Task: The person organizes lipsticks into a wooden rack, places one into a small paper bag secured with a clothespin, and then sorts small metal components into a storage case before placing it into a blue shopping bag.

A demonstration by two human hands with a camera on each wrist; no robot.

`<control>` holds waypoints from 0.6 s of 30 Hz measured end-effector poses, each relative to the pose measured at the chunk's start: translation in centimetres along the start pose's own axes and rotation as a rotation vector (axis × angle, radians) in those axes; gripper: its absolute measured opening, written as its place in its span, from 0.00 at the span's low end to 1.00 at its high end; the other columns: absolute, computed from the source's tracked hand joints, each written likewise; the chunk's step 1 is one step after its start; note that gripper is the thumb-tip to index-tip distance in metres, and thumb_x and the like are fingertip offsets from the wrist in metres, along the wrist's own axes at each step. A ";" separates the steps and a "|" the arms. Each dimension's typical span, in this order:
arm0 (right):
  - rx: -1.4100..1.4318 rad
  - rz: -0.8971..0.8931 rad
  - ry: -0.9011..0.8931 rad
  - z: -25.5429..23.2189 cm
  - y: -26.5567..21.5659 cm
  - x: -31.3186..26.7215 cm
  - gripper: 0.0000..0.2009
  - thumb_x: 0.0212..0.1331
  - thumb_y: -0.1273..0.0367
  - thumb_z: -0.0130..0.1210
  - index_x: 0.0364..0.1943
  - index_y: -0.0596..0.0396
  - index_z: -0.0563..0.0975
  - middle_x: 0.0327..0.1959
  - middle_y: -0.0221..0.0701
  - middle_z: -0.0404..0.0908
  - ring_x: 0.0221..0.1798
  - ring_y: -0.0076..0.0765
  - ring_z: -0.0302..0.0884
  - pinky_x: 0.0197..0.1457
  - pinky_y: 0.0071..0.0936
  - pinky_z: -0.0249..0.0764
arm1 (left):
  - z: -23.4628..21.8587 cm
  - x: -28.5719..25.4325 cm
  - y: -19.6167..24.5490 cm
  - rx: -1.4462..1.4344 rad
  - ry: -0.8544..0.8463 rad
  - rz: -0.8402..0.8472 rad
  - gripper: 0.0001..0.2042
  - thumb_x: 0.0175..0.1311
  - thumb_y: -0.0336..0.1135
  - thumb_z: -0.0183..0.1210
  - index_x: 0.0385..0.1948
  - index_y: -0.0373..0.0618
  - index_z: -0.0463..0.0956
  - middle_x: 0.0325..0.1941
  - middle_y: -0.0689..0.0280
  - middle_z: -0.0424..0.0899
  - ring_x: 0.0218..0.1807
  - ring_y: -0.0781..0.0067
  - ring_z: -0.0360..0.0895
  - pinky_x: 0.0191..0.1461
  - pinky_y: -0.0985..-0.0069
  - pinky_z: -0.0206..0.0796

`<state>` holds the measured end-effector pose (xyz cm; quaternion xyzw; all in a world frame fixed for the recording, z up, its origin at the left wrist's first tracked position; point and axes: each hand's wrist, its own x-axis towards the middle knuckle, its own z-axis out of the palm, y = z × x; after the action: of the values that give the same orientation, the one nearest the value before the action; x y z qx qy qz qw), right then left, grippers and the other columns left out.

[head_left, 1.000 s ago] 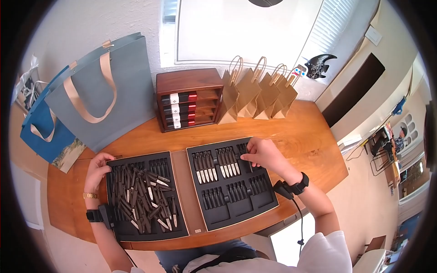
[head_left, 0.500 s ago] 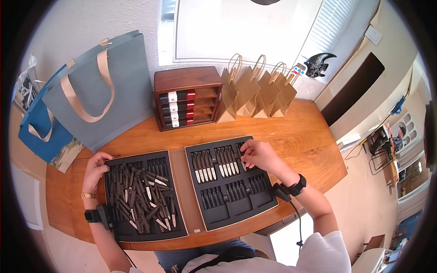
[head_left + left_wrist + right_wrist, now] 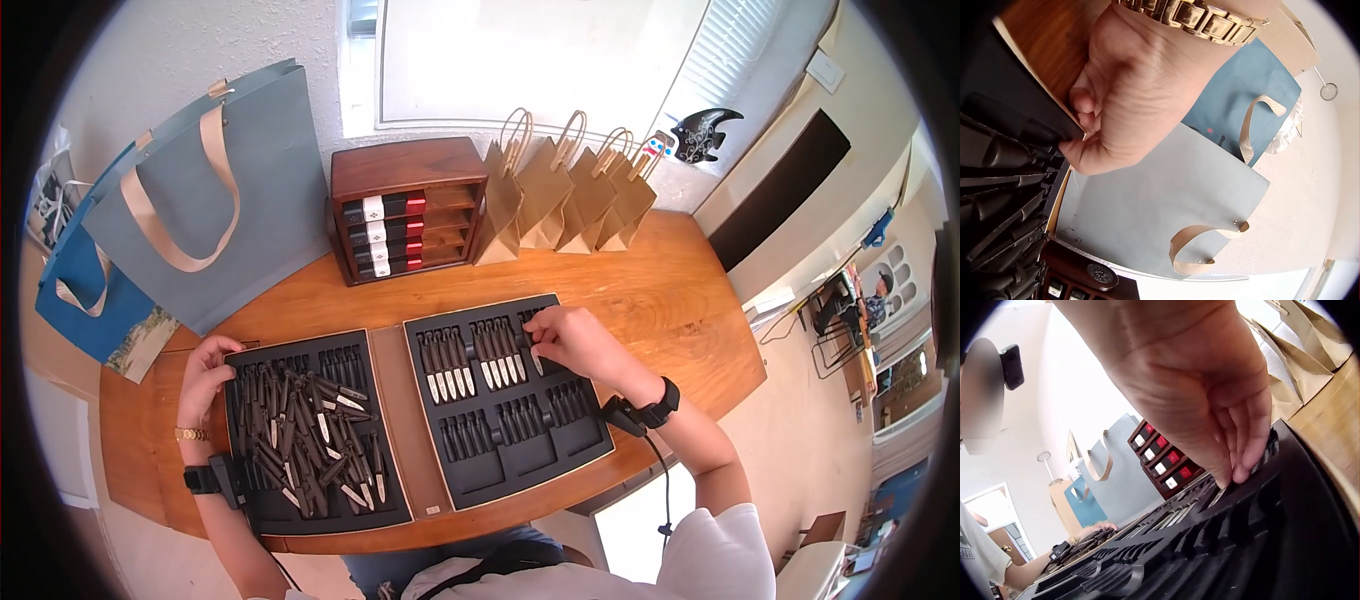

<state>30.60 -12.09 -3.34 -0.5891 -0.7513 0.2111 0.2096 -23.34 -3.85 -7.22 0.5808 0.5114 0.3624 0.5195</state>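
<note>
A wide case with a brown spine (image 3: pixel 420 430) lies unfolded on the table. Its left tray (image 3: pixel 388 507) carries a jumbled heap of slim dark-brown sticks (image 3: pixel 300 430) with silvery pointed ends. In the right tray (image 3: pixel 528 458), two groups of these sticks (image 3: pixel 497 358) stand lined up in the upper slots. My right hand (image 3: pixel 572 340) pinches one pointed stick (image 3: pixel 538 365) at the upper right slots; its silvery end pokes out below the fingertips. My left hand (image 3: pixel 205 375) grips the left tray's outer rim near its far corner, thumb and fingers on either side (image 3: pixel 1129 106).
Behind the case stands a wooden cabinet (image 3: pixel 405 170) with black, white and red boxes (image 3: pixel 383 238) on its shelves. Brown paper bags (image 3: pixel 545 200) line up to its right. A large grey-blue bag (image 3: pixel 210 210) and a blue bag (image 3: pixel 95 310) are at the left.
My right hand has shifted slightly left over the upper right slots, and the stick's silvery end now shows under it. The left hand keeps its place on the rim.
</note>
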 end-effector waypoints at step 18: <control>-0.197 -0.111 -0.165 -0.9 -0.7 -0.8 0.23 0.48 0.74 0.68 0.52 0.60 0.77 0.47 0.39 0.76 0.50 0.50 0.79 0.52 0.41 0.77 | 0.7 -0.1 0.2 -0.004 0.023 0.048 0.16 0.48 0.19 0.52 0.41 0.41 0.78 0.35 0.75 0.79 0.32 0.87 0.70 0.31 0.86 0.56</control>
<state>30.75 -12.99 -2.24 -0.5451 -0.8145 0.1721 0.0993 -22.63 -4.09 -7.17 0.5876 0.5024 0.3826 0.5060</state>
